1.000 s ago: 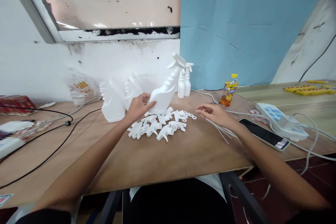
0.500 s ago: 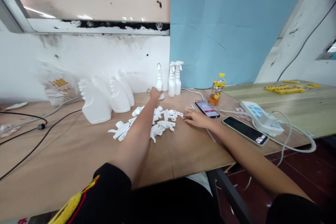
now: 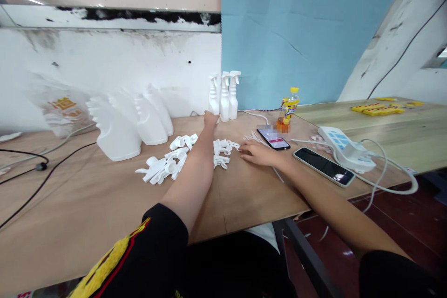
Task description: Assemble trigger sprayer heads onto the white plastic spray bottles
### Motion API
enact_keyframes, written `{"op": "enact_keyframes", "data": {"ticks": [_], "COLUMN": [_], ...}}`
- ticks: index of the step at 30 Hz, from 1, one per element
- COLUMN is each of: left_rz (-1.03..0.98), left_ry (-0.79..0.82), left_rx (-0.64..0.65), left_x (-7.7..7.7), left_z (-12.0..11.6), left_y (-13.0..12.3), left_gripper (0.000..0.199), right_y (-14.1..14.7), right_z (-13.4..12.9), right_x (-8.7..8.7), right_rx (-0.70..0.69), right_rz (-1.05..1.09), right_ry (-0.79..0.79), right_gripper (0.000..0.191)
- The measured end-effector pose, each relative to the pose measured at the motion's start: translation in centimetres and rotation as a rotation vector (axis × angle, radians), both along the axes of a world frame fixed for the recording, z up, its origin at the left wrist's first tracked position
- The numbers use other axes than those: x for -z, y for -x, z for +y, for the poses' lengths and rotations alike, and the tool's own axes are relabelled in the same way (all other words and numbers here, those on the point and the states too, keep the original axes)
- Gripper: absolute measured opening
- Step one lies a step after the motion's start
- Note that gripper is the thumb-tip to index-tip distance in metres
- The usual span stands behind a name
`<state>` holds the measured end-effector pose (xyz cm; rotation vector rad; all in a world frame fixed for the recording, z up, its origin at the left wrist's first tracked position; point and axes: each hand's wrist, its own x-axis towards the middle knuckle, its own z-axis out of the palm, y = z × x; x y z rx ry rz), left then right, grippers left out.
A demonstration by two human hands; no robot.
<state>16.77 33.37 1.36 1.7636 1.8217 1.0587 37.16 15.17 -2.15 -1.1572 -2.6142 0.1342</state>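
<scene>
With my left hand (image 3: 211,119) closed around its lower part, a white spray bottle (image 3: 213,93) stands upright at the back of the table. Right beside it are two more white spray bottles (image 3: 229,98) with trigger heads. My right hand (image 3: 257,152) lies on the tabletop, fingers stretched out and slightly bent, its fingertips at the edge of some small white rings (image 3: 231,145). Loose white trigger heads (image 3: 164,167) are heaped in front of me, partly covered by my left forearm. Thin white tubes (image 3: 254,137) lie just beyond my right hand.
Several white bottles without heads (image 3: 118,130) stand at the left, near a plastic bag (image 3: 66,109). To the right are a lit phone (image 3: 273,138), a dark phone (image 3: 324,166), a drink bottle (image 3: 288,109) and a power strip (image 3: 345,149) with cables.
My left hand has shifted the spray bottle right, closer to the two others, and the bottle's trigger now shows from the side. My right hand stays about where it was. The view has tilted slightly.
</scene>
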Motion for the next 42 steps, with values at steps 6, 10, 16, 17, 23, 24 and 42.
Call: {"op": "enact_keyframes", "data": {"ticks": [6, 10, 16, 17, 23, 24, 42], "left_rz": [0.065, 0.139, 0.275, 0.294, 0.617, 0.675, 0.777], "left_ry": [0.041, 0.074, -0.007, -0.032, -0.179, -0.195, -0.379], "left_rx": [-0.005, 0.048, 0.263, 0.324, 0.753, 0.773, 0.555], "left_x": [0.0, -1.2, -5.0, -5.3, -3.4, -2.8, 2.2], "left_z": [0.4, -0.2, -4.7, -6.4, -18.6, -20.1, -35.4], "left_y": [-0.6, 0.2, 3.2, 4.0, 8.3, 8.7, 11.9], "left_gripper": [0.038, 0.039, 0.032, 0.03, 0.036, 0.04, 0.04], "right_y": [0.1, 0.1, 0.4, 0.6, 1.4, 1.5, 1.5], "right_z": [-0.3, -0.5, -0.8, -0.8, -0.9, -0.9, -2.8], "right_x": [-0.3, -0.3, -0.3, -0.3, 0.0, 0.1, -1.5], "right_rx": [0.009, 0.015, 0.03, 0.041, 0.043, 0.05, 0.084], "right_rz": [0.006, 0.011, 0.079, 0.096, 0.218, 0.237, 0.082], "right_ry": [0.007, 0.002, 0.017, 0.021, 0.105, 0.13, 0.13], "right_gripper": [0.026, 0.025, 0.016, 0.015, 0.019, 0.023, 0.008]}}
